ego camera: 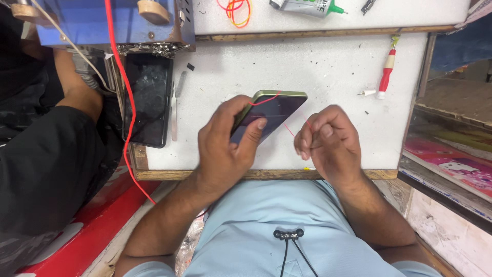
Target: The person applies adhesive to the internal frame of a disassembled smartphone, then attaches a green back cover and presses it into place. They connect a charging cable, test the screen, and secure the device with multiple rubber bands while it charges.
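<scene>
On a white bench (318,77) seen from above, a person in a light blue shirt works with both hands. Their left hand (225,146) is closed around a green-edged smartphone (271,110), holding it tilted with its dark screen up, just above the middle of the bench, the thumb resting on the glass. A thin red wire (266,99) crosses the upper corner of the phone at the seam between screen and frame. Their right hand (328,141), just beside the phone, is curled into a loose fist with the fingertips pinched on the wire's other end, so the strand runs taut between phone and fist.

Judging by this, the wire has only caught at one corner; the screen looks seated along the rest of the frame, so most of the separating seems left to do.

At the bench's left edge lies a second dark phone (148,100) with a slim metal tool (175,115) beside it. A red-and-white screwdriver (385,77) lies to the right. On a shelf behind are rubber bands (236,11) and a glue tube (307,6). Another person in black (46,164) sits to the left.
</scene>
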